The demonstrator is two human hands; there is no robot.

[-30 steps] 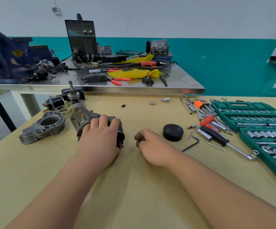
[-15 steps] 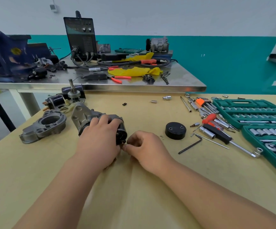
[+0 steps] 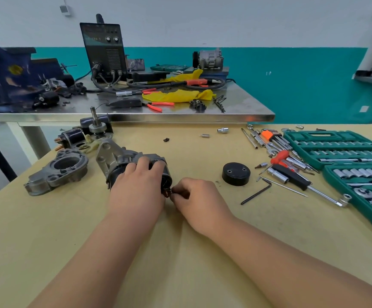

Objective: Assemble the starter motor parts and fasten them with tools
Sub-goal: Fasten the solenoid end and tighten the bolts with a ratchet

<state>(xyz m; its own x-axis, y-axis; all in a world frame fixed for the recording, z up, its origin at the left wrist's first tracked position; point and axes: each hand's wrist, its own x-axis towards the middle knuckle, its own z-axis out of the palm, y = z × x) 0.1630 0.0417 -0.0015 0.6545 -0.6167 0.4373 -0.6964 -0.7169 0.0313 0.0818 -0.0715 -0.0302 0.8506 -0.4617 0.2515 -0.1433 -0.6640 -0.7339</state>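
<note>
A housing [image 3: 56, 172] lies at the table's [image 3: 47, 230] left edge. Beside it, your left hand [image 3: 136, 192] curls over the motor [image 3: 116, 160], gripping it. Your right hand [image 3: 197, 200] pinches a small part [image 3: 169, 192] against the motor's near end. The cap [image 3: 236, 174] sits further right, the socket set [image 3: 336, 147] along the right edge.
</note>
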